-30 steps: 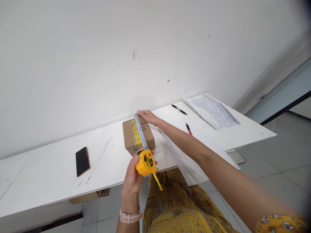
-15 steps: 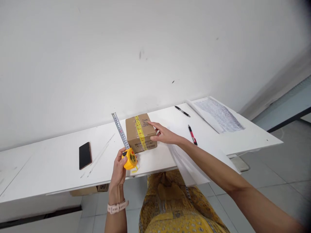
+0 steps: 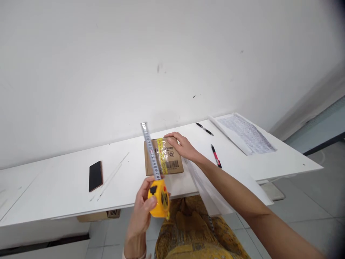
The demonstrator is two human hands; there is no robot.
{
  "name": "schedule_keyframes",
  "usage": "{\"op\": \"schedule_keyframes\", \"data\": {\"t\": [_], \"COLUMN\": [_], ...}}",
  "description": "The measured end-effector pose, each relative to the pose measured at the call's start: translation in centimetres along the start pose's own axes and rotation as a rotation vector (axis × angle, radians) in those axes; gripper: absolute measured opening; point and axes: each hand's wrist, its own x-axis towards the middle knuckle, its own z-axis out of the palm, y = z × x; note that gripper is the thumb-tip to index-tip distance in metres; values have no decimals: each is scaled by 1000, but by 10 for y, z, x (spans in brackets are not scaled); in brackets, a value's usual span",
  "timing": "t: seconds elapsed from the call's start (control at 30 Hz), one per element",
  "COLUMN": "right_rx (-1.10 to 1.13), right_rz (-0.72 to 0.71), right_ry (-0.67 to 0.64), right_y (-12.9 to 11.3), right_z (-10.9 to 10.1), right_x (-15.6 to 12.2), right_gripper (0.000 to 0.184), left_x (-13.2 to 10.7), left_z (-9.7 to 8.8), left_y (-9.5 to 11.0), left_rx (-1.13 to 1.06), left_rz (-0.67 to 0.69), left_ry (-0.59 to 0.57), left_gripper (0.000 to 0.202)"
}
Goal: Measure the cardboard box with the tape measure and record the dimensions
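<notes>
My left hand [image 3: 141, 208] is closed around a yellow tape measure [image 3: 159, 198], its thumb on the case near the black button. The metal blade [image 3: 151, 151] sticks out of the case and slants up in front of the box's left side. A brown cardboard box [image 3: 175, 158] with a yellow tape strip, print and a barcode stands on the table, its printed side facing me. My right hand [image 3: 180, 144] grips the box's upper right edge, fingers over the top and thumb on the near side.
On the white table [image 3: 64, 183] a phone [image 3: 95, 176] lies to the left. Rightward are a black pen [image 3: 205, 129], a red and black pen [image 3: 216, 156], white paper [image 3: 237, 180] overhanging the front edge, and a sheet covered in writing [image 3: 248, 135]. A wall [image 3: 121, 72] rises behind.
The box has turned so its printed side shows in place of the marked top. My left hand has brought the tape measure right and nearer, its blade now crossing in front of the box.
</notes>
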Motion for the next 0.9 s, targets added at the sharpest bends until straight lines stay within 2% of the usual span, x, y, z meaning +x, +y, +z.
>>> {"op": "schedule_keyframes", "data": {"t": [0.1, 0.23, 0.5, 0.73, 0.9], "right_rx": [90, 27, -99, -117, -123], "right_rz": [-81, -197, -339, -260, -218], "right_ry": [-3, 5, -43, -60, -61], "right_y": [0, 0, 3, 5, 6], "right_z": [1, -1, -4, -5, -5], "right_x": [-6, -10, -4, 2, 7], "right_gripper": [37, 42, 39, 37, 38], "left_x": [-7, -14, -24, -19, -13], "left_z": [15, 23, 21, 25, 23], "left_y": [-18, -31, -41, -48, -50], "left_rx": [-78, -144, -110, 13, -38], "left_rz": [-102, -211, -226, -190, -194], "left_ry": [-22, 13, -52, -32, -74], "left_gripper": [56, 54, 57, 56, 55]}}
